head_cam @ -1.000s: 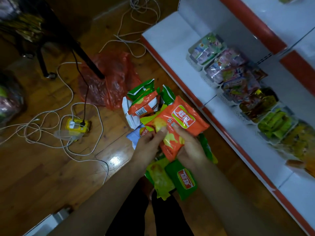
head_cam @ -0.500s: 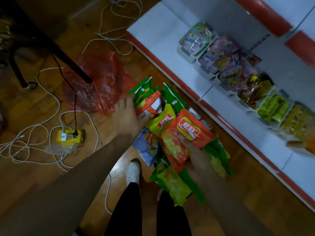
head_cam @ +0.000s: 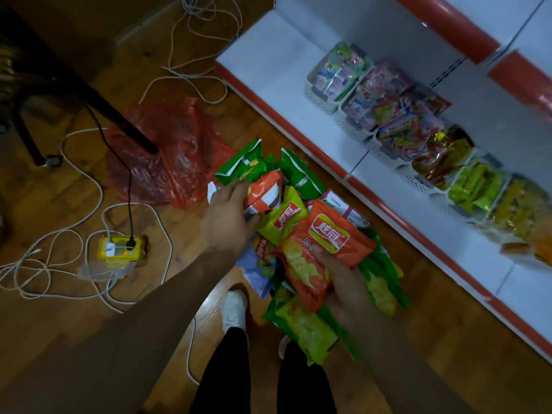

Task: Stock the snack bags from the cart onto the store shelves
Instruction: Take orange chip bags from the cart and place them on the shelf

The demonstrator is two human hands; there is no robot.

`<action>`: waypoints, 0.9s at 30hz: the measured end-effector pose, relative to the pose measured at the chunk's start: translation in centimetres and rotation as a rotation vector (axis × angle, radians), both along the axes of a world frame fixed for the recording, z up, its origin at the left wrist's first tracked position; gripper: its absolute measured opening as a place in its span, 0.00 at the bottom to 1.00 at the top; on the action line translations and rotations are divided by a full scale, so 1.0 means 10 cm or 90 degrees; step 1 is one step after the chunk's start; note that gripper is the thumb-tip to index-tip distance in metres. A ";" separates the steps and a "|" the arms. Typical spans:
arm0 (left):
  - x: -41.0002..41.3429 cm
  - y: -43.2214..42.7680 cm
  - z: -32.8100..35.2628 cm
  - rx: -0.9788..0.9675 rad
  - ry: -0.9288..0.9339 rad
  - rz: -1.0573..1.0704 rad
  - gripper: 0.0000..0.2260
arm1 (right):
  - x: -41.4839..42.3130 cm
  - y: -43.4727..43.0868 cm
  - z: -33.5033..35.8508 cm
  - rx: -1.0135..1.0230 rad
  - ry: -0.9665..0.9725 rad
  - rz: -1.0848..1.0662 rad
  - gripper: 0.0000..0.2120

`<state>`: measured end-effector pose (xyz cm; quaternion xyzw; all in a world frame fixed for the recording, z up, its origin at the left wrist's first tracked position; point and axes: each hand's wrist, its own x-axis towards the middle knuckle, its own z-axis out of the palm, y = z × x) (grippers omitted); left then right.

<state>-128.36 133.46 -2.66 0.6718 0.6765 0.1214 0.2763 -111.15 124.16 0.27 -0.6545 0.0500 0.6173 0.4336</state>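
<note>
Now the right hand [head_cam: 343, 276] grips an orange chip bag [head_cam: 322, 249]; the left hand [head_cam: 230, 216] closes on a smaller orange bag [head_cam: 264, 191]. Slick overlapping bags could slide loose.

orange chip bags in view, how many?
2. One orange bag sits in the right hand on top of the armful; a second orange bag is under the left hand on the pile. More may be buried.
</note>
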 end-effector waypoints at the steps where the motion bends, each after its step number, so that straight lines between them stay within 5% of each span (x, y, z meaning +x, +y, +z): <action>1: 0.01 -0.02 0.04 0.013 -0.006 0.010 0.25 | 0.01 0.01 0.01 0.004 0.003 0.005 0.22; 4: 0.04 -0.05 0.17 0.036 -0.037 0.033 0.22 | 0.04 0.04 0.06 0.010 0.004 0.009 0.24; 10: 0.03 -0.08 0.59 0.020 -0.284 0.162 0.20 | 0.16 0.06 0.26 -0.004 0.007 0.018 0.20; 15: 0.08 -0.04 0.90 -0.096 -0.487 0.247 0.13 | 0.26 0.09 0.58 0.010 -0.007 -0.007 0.14; 20: 0.36 -0.07 1.31 -0.231 -0.607 0.230 0.20 | 0.33 0.09 0.98 0.030 -0.036 -0.071 0.20; 24: 0.64 -0.11 1.65 -0.341 -0.663 0.214 0.29 | 0.43 -0.02 1.36 0.057 -0.046 -0.113 0.12; 27: 0.85 -0.14 1.87 -0.429 -0.673 0.150 0.27 | 0.54 -0.14 1.56 0.064 -0.109 -0.171 0.09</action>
